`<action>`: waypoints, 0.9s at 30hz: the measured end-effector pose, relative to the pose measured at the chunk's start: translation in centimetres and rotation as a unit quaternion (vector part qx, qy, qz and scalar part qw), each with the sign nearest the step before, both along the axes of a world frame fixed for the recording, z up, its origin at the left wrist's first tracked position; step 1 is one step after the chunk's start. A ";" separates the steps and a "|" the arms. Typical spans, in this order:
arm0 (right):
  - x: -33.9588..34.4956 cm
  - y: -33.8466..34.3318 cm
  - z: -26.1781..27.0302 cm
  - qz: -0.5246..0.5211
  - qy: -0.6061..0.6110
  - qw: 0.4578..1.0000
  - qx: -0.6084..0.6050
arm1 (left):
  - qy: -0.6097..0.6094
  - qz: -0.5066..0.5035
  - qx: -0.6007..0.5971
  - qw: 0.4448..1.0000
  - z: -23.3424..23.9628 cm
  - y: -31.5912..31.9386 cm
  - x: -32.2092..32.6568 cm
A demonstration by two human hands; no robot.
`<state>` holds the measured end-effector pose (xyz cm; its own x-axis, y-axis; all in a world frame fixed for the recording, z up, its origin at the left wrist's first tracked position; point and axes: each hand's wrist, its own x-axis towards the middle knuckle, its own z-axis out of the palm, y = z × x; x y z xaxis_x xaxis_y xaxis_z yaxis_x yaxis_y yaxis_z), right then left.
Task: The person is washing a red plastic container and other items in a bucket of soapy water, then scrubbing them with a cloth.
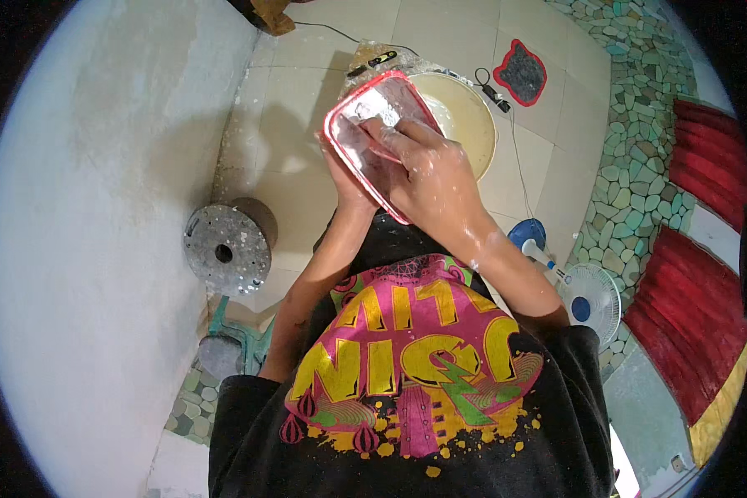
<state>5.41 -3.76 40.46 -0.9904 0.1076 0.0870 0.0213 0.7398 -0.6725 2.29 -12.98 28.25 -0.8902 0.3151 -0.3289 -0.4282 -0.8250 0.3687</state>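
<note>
A red-rimmed plastic tub, smeared inside with wet white paste, is tilted in front of me. My left hand supports it from below at its left side, with the fingers mostly hidden under the tub. Inside it, my right hand, spattered with white, grips a flat pinkish-red piece, perhaps a scraper, whose far end is partly hidden by the fingers. Just beyond the tub stands a round cream bucket with whitish material in it, partly covered by the tub and my right hand.
A tool with a black and yellow handle lies on crumpled clear plastic. A spotted grey spool-like cylinder stands by the white wall. To the right are a power strip with a cable, a red-edged mat and a fan.
</note>
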 end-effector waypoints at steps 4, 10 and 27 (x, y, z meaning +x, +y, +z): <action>1.0 -0.2 0.7 -0.009 0.027 0.999 -0.041 | -0.011 0.012 -0.023 1.000 -2.0 -0.1 -0.2; -0.1 1.2 -0.1 0.022 -0.025 0.999 0.001 | 0.036 0.000 0.007 0.999 -0.3 0.7 0.0; 0.5 1.9 0.0 -0.079 -0.004 0.996 0.031 | 0.117 -0.006 -0.053 0.992 1.9 2.8 0.1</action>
<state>5.96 -1.88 40.47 -0.9621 0.2570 0.0909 0.1458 0.7669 -0.6250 2.39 -10.21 30.14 -0.9427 0.3004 -0.1451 -0.3296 -0.7713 0.5446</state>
